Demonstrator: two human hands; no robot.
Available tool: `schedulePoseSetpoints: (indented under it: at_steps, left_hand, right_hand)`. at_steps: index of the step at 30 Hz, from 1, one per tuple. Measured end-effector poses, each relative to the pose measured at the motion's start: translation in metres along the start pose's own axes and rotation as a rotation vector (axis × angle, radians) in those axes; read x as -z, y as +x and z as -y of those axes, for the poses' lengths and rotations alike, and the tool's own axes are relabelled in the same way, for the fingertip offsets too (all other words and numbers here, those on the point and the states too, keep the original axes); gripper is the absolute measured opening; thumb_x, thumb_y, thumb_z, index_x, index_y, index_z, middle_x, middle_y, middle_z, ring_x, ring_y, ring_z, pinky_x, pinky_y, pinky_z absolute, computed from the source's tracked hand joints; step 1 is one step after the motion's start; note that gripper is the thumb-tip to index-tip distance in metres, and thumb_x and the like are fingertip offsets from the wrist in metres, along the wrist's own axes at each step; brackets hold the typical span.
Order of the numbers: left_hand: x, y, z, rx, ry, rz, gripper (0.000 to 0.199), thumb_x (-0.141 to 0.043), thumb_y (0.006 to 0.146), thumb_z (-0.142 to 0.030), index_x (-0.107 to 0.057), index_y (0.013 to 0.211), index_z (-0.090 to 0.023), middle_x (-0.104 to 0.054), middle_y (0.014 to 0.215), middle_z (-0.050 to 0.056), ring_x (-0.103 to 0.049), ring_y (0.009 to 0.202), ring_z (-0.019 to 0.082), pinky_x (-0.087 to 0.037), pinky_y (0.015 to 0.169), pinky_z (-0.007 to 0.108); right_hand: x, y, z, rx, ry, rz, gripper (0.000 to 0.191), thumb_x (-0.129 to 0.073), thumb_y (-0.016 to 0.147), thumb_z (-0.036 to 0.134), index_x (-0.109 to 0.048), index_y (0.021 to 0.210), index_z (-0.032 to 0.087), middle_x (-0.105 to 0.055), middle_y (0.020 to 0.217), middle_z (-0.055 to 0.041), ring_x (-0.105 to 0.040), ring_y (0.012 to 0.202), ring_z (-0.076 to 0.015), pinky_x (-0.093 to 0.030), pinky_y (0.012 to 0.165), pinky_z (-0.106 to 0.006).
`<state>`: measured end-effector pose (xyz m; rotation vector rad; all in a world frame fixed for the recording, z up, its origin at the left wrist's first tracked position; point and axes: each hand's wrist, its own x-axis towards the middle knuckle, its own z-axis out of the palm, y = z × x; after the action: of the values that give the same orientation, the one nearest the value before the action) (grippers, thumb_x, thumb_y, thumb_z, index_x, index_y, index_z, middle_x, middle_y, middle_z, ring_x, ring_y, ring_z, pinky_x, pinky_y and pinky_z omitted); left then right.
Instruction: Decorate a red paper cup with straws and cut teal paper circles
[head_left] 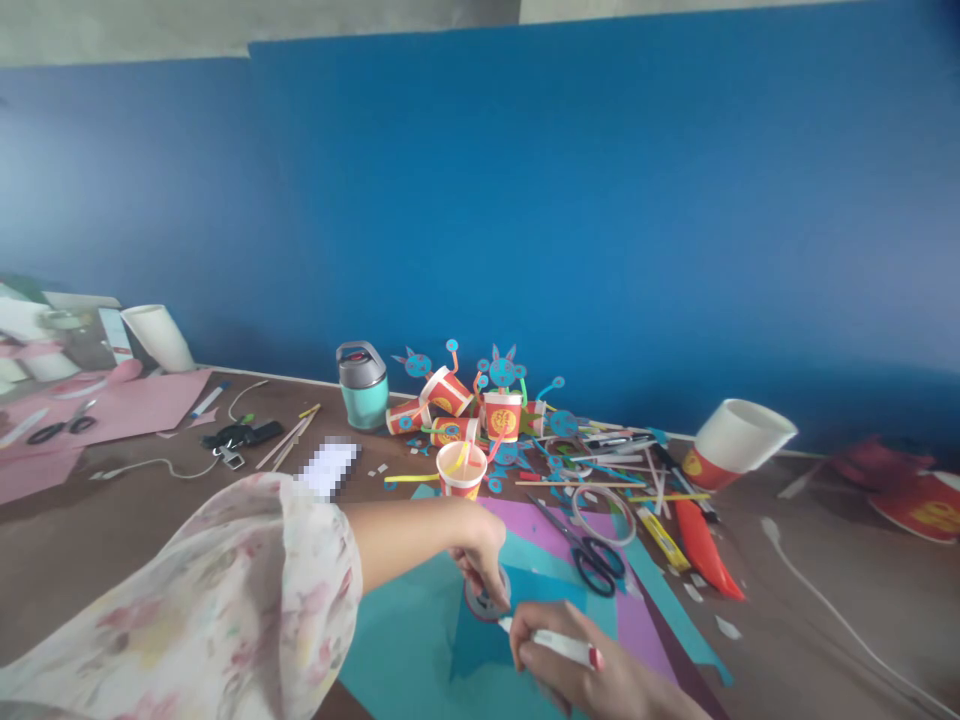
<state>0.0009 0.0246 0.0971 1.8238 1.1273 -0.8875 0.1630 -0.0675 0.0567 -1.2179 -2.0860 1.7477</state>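
Note:
My left hand (484, 555) is closed on a small round roll of tape (478, 604), holding it flat on a dark blue sheet of paper (480, 655). The fingers hide part of the roll. My right hand (562, 655) is wrapped around a white marker (559, 646) with a red end. The marker's tip touches or nearly touches the roll's lower right edge; I cannot tell which. Beneath lies a larger teal sheet (390, 640). Dark-handled scissors (585, 560) rest on purple paper (517, 520) to the right of my hands.
Ahead stands a paper cup (462, 470) with straws, before several cup figures (502, 412) with blue paper heads. A teal flask (364, 390) is at their left. On the right are a yellow cutter (663, 540), stacked cups (739, 440) and a cable (840, 610). A blue partition (562, 200) closes the back.

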Motion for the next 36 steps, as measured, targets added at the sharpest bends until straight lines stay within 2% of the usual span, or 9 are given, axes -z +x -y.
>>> schedulePoseSetpoints:
  at_steps: [5, 10, 14, 18, 21, 26, 29, 32, 36]
  left_hand:
    - [-0.001, 0.002, 0.002, -0.016, -0.004, -0.021, 0.049, -0.079, 0.064, -0.038, -0.052, 0.028, -0.018, -0.055, 0.039, 0.001, -0.046, 0.039, 0.011, -0.038, 0.039, 0.022]
    - [-0.003, 0.007, 0.005, -0.018, -0.030, -0.037, 0.046, -0.081, 0.063, -0.033, -0.053, 0.029, -0.018, -0.056, 0.039, 0.001, -0.047, 0.040, 0.012, -0.039, 0.041, 0.023]
    - [-0.003, 0.007, 0.005, -0.012, -0.040, -0.044, 0.045, -0.083, 0.059, -0.034, -0.053, 0.030, -0.018, -0.055, 0.039, 0.002, -0.046, 0.040, 0.012, -0.037, 0.040, 0.024]
    - [-0.003, 0.003, 0.001, 0.006, -0.045, -0.021, 0.046, -0.082, 0.062, -0.033, -0.052, 0.030, -0.019, -0.053, 0.038, 0.001, -0.045, 0.039, 0.012, -0.037, 0.040, 0.024]
    - [-0.003, -0.001, -0.001, 0.008, -0.054, -0.010, 0.045, -0.077, 0.068, -0.031, -0.052, 0.032, -0.020, -0.053, 0.038, -0.001, -0.045, 0.040, 0.011, -0.037, 0.041, 0.023]
    - [-0.001, -0.004, 0.000, 0.017, -0.039, 0.002, 0.043, -0.079, 0.065, -0.031, -0.053, 0.033, -0.020, -0.051, 0.037, -0.003, -0.044, 0.038, 0.010, -0.037, 0.040, 0.021]
    - [-0.001, -0.004, -0.001, 0.025, -0.032, -0.012, 0.046, -0.076, 0.068, -0.036, -0.053, 0.032, -0.019, -0.051, 0.037, -0.002, -0.044, 0.038, 0.010, -0.037, 0.040, 0.022]
    - [-0.003, -0.008, 0.000, 0.030, -0.025, -0.056, 0.047, -0.074, 0.068, -0.040, -0.053, 0.032, -0.019, -0.052, 0.039, 0.000, -0.047, 0.040, 0.012, -0.038, 0.042, 0.024]
    - [-0.018, -0.020, 0.005, 0.007, -0.027, -0.228, 0.042, -0.070, 0.068, -0.043, -0.050, 0.039, -0.020, -0.050, 0.043, -0.003, -0.049, 0.047, 0.013, -0.037, 0.046, 0.024]
  right_hand:
    - [0.009, 0.012, 0.002, -0.074, 0.208, 0.054, 0.014, -0.048, 0.072, 0.031, -0.056, 0.072, 0.019, -0.048, 0.040, 0.0073, -0.033, 0.033, -0.0071, -0.026, 0.036, -0.018]
    - [0.021, 0.021, -0.003, -0.043, 0.363, 0.076, 0.018, -0.050, 0.068, 0.033, -0.058, 0.069, 0.018, -0.052, 0.038, 0.0054, -0.031, 0.027, -0.0059, -0.023, 0.031, -0.018]
    - [0.030, 0.030, -0.006, -0.090, 0.388, 0.085, 0.017, -0.050, 0.069, 0.033, -0.059, 0.068, 0.018, -0.055, 0.037, 0.0049, -0.032, 0.025, -0.0057, -0.021, 0.029, -0.018]
    - [0.038, 0.041, -0.007, -0.128, 0.376, 0.032, 0.016, -0.050, 0.069, 0.033, -0.057, 0.067, 0.019, -0.052, 0.033, 0.0068, -0.031, 0.024, -0.0057, -0.018, 0.028, -0.018]
    - [0.041, 0.049, -0.009, -0.104, 0.387, 0.020, 0.016, -0.049, 0.071, 0.033, -0.056, 0.068, 0.019, -0.051, 0.033, 0.0074, -0.031, 0.024, -0.0060, -0.017, 0.028, -0.018]
    - [0.044, 0.054, -0.013, -0.056, 0.412, 0.050, 0.016, -0.050, 0.072, 0.032, -0.056, 0.068, 0.019, -0.051, 0.033, 0.0070, -0.031, 0.025, -0.0061, -0.017, 0.029, -0.019]
    - [0.047, 0.050, -0.008, -0.057, 0.479, 0.055, 0.016, -0.051, 0.069, 0.035, -0.055, 0.067, 0.019, -0.048, 0.031, 0.0074, -0.028, 0.023, -0.0057, -0.013, 0.029, -0.020]
    - [0.049, 0.044, -0.005, 0.023, 0.608, -0.020, 0.019, -0.052, 0.071, 0.038, -0.054, 0.067, 0.019, -0.042, 0.028, 0.0091, -0.022, 0.024, -0.0047, -0.009, 0.032, -0.022]
    - [0.043, 0.041, -0.010, 0.107, 0.753, -0.264, 0.022, -0.054, 0.076, 0.042, -0.052, 0.072, 0.020, -0.039, 0.029, 0.0106, -0.022, 0.028, -0.0056, -0.011, 0.035, -0.023]
